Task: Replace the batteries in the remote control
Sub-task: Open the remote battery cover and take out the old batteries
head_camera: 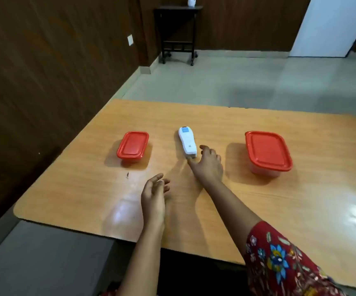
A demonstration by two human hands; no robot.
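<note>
A white remote control (187, 142) lies lengthwise on the wooden table (226, 197), its blue-labelled end pointing away from me. My right hand (208, 164) is stretched out just behind its near end, fingers spread, with the thumb tip touching or almost touching that end. It holds nothing. My left hand (154, 194) hovers lower and to the left, palm turned inward, fingers loosely apart and empty. No batteries are visible.
A small clear container with a red lid (132, 146) stands left of the remote. A larger red-lidded container (267, 153) stands to its right. Both lids are on. The table's left edge borders a brown wall; a dark wheeled stand (178, 33) sits far behind.
</note>
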